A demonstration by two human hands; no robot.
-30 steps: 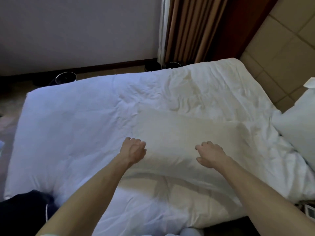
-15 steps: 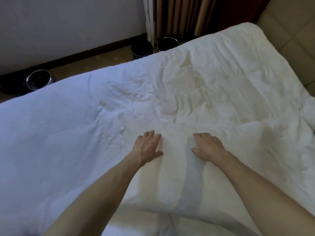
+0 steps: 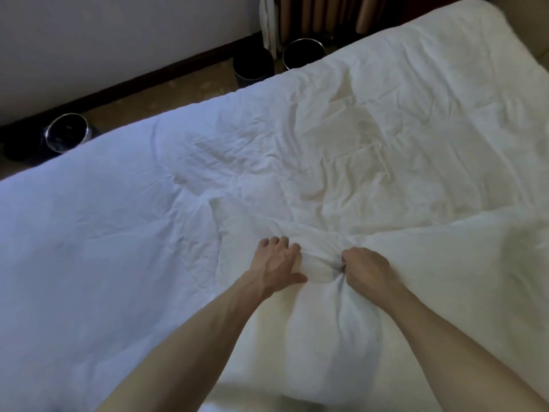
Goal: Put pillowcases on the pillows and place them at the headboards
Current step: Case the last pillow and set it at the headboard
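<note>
A white pillow (image 3: 326, 328) lies across the near side of the bed (image 3: 118, 233), its far edge bunched into folds. My right hand (image 3: 367, 270) is clenched in a fist on that bunched far edge. My left hand (image 3: 277, 261) rests on the pillow just to the left, fingers spread and curling into the fabric beside the bunch. Both forearms reach in from the bottom of the view. I cannot tell whether the cloth is a pillowcase or the bare pillow. The headboard is out of view.
A rumpled white duvet (image 3: 371, 144) covers the bed. Beyond the far bed edge, on the floor, stand a round metal bin (image 3: 66, 135) at the left, a dark bin (image 3: 252, 66) and another metal-rimmed bin (image 3: 303, 53) by the curtains (image 3: 320, 16).
Both hands moved forward across the pillow to its far edge and came together. The right hand closed into a fist on the fabric, bunching it. The view tilted down toward the bed.
</note>
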